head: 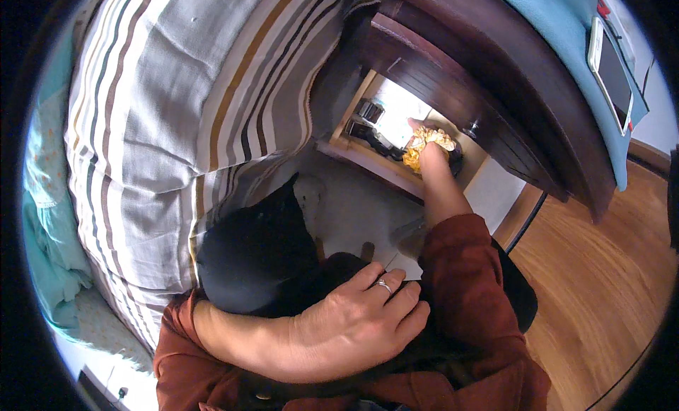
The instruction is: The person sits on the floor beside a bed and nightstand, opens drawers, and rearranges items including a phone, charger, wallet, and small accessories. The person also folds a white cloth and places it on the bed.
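Note:
My right hand (433,154) reaches down into an open drawer (347,148) of a dark wooden cabinet. A yellow fabric scrunchie (418,159) lies against it and covers most of its fingers. Whether they grip the scrunchie or it sits around the hand cannot be told. A dark round item (455,161) is just beside it. White paper or a white box (400,100) fills the drawer's far part, with small dark boxes (363,127) at the left. My left hand (366,313), wearing a ring, rests on my lap, holding nothing, its fingers slightly bent and apart.
A bed with striped bedding (175,82) stands close on the left. The dark wooden cabinet top (509,66) overhangs the drawer, with a metal knob (471,129) on its front. A smartphone (612,77) lies on a blue cloth (562,45). A black cable (525,225) runs beside the wooden floor (599,273).

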`<state>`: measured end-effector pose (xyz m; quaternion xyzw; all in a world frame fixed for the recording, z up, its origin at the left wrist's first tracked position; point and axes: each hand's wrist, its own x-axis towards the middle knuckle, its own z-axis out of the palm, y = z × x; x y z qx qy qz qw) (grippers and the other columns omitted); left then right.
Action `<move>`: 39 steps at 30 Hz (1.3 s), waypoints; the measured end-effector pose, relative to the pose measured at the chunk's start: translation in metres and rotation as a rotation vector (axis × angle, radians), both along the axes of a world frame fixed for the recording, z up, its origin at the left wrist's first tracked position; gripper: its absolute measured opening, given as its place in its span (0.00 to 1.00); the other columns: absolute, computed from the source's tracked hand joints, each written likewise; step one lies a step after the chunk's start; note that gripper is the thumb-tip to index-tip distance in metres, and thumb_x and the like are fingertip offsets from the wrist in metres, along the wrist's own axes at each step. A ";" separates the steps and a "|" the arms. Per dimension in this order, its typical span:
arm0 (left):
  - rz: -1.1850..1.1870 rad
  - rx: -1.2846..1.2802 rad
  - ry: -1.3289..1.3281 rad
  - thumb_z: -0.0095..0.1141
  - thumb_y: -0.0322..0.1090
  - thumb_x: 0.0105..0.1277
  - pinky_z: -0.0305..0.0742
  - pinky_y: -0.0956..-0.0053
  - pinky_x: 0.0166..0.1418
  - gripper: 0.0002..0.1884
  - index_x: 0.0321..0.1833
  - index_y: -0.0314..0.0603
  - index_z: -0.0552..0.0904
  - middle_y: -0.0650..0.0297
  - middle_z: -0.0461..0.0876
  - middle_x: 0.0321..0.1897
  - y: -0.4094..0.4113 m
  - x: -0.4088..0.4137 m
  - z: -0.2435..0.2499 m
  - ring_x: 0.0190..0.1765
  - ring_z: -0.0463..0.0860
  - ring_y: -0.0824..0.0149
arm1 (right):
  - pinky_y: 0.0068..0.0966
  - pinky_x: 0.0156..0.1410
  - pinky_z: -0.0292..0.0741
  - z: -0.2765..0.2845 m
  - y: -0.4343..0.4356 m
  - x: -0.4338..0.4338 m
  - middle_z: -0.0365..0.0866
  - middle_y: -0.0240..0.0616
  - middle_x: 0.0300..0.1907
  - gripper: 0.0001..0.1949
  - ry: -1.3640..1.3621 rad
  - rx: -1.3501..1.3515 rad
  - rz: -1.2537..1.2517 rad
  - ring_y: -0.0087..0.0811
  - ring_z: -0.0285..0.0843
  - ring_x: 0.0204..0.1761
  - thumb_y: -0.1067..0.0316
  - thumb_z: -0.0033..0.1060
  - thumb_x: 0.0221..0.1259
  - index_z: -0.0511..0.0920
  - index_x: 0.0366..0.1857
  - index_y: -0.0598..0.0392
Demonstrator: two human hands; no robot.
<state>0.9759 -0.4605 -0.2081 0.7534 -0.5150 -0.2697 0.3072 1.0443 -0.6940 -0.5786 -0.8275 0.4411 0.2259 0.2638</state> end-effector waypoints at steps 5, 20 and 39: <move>0.042 -0.008 -0.015 0.49 0.34 0.49 0.70 0.65 0.53 0.17 0.44 0.38 0.77 0.55 0.76 0.43 0.002 -0.003 -0.002 0.49 0.75 0.56 | 0.39 0.62 0.63 -0.002 0.006 0.009 0.63 0.46 0.60 0.32 -0.512 0.312 -0.508 0.37 0.59 0.64 0.41 0.41 0.52 0.61 0.59 0.49; 0.113 -0.086 -0.006 0.49 0.33 0.49 0.70 0.68 0.48 0.15 0.40 0.36 0.77 0.55 0.77 0.38 0.003 -0.002 -0.006 0.44 0.77 0.59 | 0.41 0.57 0.71 -0.002 0.008 0.038 0.67 0.46 0.54 0.23 -0.686 1.004 -1.320 0.40 0.60 0.60 0.62 0.55 0.53 0.65 0.50 0.63; 0.188 0.119 -0.253 0.59 0.34 0.54 0.68 0.62 0.55 0.23 0.52 0.37 0.71 0.53 0.72 0.49 0.008 -0.030 -0.013 0.52 0.73 0.51 | 0.31 0.45 0.77 0.192 0.083 -0.157 0.76 0.37 0.45 0.15 -0.877 1.377 -0.862 0.33 0.76 0.45 0.69 0.58 0.54 0.71 0.47 0.54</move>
